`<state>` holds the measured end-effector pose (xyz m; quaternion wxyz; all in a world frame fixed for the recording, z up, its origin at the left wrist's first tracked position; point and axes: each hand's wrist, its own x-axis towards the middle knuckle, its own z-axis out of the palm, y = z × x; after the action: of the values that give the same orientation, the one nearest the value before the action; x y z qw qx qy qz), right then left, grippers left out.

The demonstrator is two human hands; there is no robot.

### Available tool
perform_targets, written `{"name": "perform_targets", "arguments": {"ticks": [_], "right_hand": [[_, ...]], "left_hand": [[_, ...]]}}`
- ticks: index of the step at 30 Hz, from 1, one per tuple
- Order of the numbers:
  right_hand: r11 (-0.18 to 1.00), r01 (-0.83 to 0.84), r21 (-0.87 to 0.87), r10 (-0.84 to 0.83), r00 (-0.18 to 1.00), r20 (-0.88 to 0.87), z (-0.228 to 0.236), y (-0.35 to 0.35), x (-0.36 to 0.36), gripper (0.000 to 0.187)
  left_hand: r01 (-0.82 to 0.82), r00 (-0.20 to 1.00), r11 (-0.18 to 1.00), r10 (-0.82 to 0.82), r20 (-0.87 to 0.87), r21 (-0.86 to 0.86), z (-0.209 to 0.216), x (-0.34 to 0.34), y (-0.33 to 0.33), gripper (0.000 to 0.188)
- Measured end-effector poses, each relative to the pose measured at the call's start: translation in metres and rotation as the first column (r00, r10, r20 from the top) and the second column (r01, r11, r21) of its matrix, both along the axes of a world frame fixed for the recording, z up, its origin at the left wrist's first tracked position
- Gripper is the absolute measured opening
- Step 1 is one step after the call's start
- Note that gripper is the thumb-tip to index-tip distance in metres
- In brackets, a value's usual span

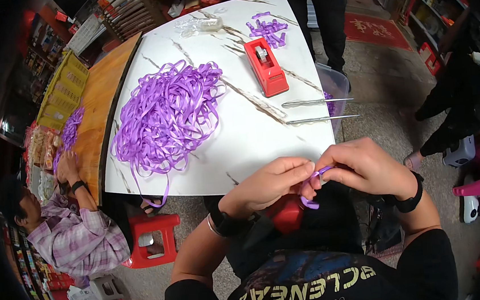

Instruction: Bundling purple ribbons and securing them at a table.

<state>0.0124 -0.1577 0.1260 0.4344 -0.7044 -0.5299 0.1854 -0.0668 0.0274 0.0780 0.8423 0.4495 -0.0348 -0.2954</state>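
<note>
Close in front of my body, just past the table's near edge, both hands pinch a short purple ribbon (310, 203). My left hand (274, 180) has thumb and fingertips closed on it. Against it, my right hand (361, 167) grips the ribbon's upper part between thumb and forefinger. One end dangles in a curl below the fingers; whether there is a knot I cannot tell. On the white marbled table (235, 162) lies a big loose heap of purple ribbon (171, 116), with one strand hanging over the near edge. Two thin metal rods (320, 119) jut past the right edge.
A red tape dispenser (267, 70) stands beyond the rods, near small purple ribbon pieces (268, 30). Clear plastic wrap (198, 26) lies at the far side. At left, a co-worker (70, 228) handles purple ribbon by a wooden table (98, 99). Another person (325, 17) stands opposite. A red stool (153, 237) is left.
</note>
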Motion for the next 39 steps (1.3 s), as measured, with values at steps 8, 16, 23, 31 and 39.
{"name": "perform_targets", "arguments": {"ticks": [8,16,23,31,39], "right_hand": [[0.986,0.083,-0.142,-0.098,0.991,-0.096,0.004,-0.006,0.005,0.014],[0.970,-0.178,-0.167,-0.023,0.615,-0.788,-0.022,-0.009,0.020,0.034],[0.985,-0.166,-0.053,0.027,0.449,-0.893,-0.030,-0.009,0.019,0.022],[0.989,-0.140,-0.041,0.050,0.591,-0.805,-0.026,-0.010,0.017,0.013],[0.981,0.191,-0.046,-0.196,0.959,-0.204,-0.014,-0.007,0.000,0.023]], "left_hand": [[-0.132,0.987,0.934,0.091,0.135,0.331,0.005,0.002,0.004,0.015],[-0.165,0.977,0.924,0.104,0.188,0.344,0.010,0.001,0.007,0.015],[-0.170,0.981,0.955,0.142,0.129,0.242,0.008,-0.001,0.008,0.015],[-0.162,0.987,0.985,0.161,0.029,0.051,-0.002,-0.001,0.011,0.015],[-0.211,0.976,0.967,0.216,-0.018,0.141,-0.001,-0.002,0.010,0.014]]}}
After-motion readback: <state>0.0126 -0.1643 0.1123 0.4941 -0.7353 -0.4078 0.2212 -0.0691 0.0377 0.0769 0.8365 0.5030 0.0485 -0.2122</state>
